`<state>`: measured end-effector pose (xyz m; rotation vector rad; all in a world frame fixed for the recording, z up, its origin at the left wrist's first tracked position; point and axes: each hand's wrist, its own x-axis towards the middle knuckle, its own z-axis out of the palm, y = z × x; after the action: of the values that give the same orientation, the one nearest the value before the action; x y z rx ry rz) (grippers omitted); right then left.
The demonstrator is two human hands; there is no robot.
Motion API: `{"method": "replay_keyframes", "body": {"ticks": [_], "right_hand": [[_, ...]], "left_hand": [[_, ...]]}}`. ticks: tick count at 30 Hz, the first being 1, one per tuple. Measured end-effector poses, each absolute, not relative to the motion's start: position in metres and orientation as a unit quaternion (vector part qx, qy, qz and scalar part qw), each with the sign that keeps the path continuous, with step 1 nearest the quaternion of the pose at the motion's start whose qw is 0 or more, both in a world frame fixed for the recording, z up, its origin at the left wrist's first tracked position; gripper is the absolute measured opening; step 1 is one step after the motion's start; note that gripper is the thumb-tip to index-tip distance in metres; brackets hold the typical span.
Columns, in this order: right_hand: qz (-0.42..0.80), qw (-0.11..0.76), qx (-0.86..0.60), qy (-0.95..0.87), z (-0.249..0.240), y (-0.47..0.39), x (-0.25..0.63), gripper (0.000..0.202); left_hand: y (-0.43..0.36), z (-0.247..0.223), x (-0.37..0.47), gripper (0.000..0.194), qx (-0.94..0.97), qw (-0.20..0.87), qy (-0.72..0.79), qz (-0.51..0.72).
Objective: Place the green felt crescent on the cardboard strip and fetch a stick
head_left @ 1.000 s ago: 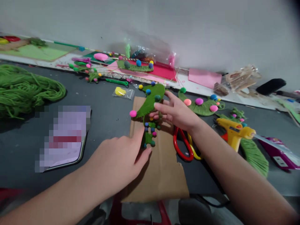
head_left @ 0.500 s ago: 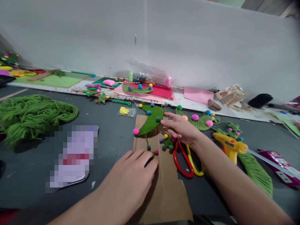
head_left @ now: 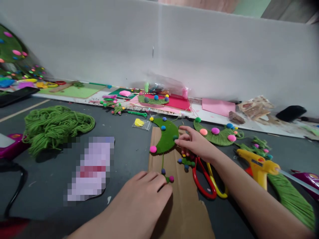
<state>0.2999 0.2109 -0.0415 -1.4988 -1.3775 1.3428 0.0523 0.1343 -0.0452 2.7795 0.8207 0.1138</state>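
Green crescent (head_left: 166, 137) now lies flat on cardboard (head_left: 179, 199), right hand (head_left: 196, 146) loosely pinching it, left hand (head_left: 147, 196) still spread

Soft, even indoor light, on the dim side, falls from overhead. The pale grey back wall (head_left: 211, 56) shows no glare. Shadows are faint: a soft dark patch sits under the loose heap of green yarn (head_left: 53, 127), another beneath the left hand (head_left: 143, 202). That hand is slightly blurred, close to the lens. Wide-angle bending curves the wall line, corners darken, and the far-left edge smears out of focus.
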Motion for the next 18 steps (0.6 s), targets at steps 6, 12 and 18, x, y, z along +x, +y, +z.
{"method": "replay_keyframes", "body": {"ticks": [6,12,18], "right_hand": [[0.355,0.244,-0.621,-0.654,-0.043,0.206,0.311,0.044],[0.077,0.223,-0.624,-0.745,-0.020,0.232,0.291,0.022],[0.053,0.205,-0.593,-0.777,0.019,0.393,0.223,0.024]], "left_hand": [[0.130,-0.035,0.051,0.020,0.939,0.160,0.296,0.066],[0.133,-0.039,0.040,0.019,0.943,0.138,0.228,0.198],[0.144,-0.091,0.025,0.034,0.937,-0.069,0.174,0.295]]}}
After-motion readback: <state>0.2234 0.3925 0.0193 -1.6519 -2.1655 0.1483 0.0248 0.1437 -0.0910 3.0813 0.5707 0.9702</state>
